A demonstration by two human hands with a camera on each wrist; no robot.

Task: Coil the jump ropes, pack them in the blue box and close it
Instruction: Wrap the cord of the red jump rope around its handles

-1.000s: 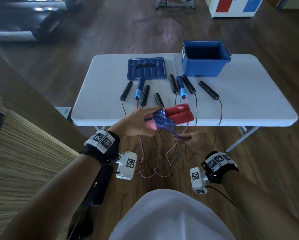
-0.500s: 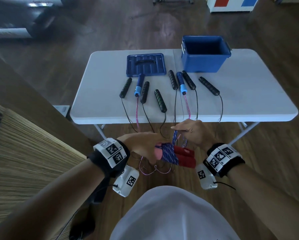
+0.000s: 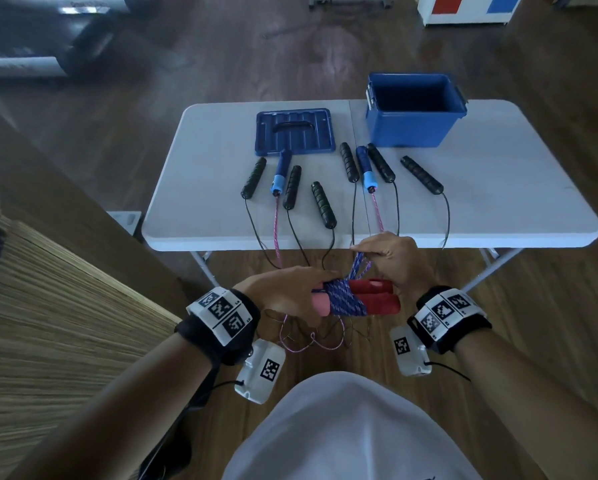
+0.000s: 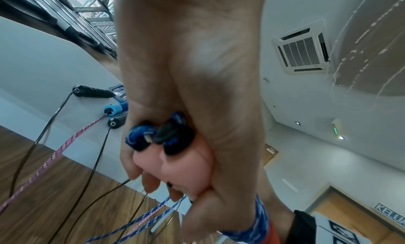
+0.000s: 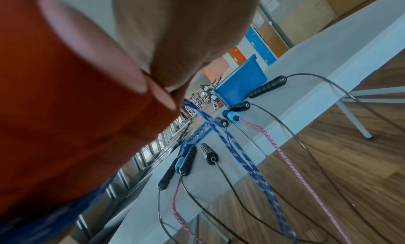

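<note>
Rope [image 3: 346, 299] in blue, wound round red handles [image 3: 377, 299] short of the surface [image 3: 498, 188], stays tidy if the left hand [image 3: 283, 296] clamps the bundle while the right hand [image 3: 392, 259] pinches the loose strands taut, laying each turn snug.

White folding table [image 3: 498, 202]: blue box [image 3: 408, 129], lid [image 3: 295, 131], 8 rope handles [image 3: 323, 204].

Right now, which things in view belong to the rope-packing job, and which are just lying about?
Part of the job:
- red-handled rope, held by left hand and right hand
- black-handled ropes
- blue-handled rope
- blue box
- lid

Just lying about:
- cabinet
- straw mat
</note>
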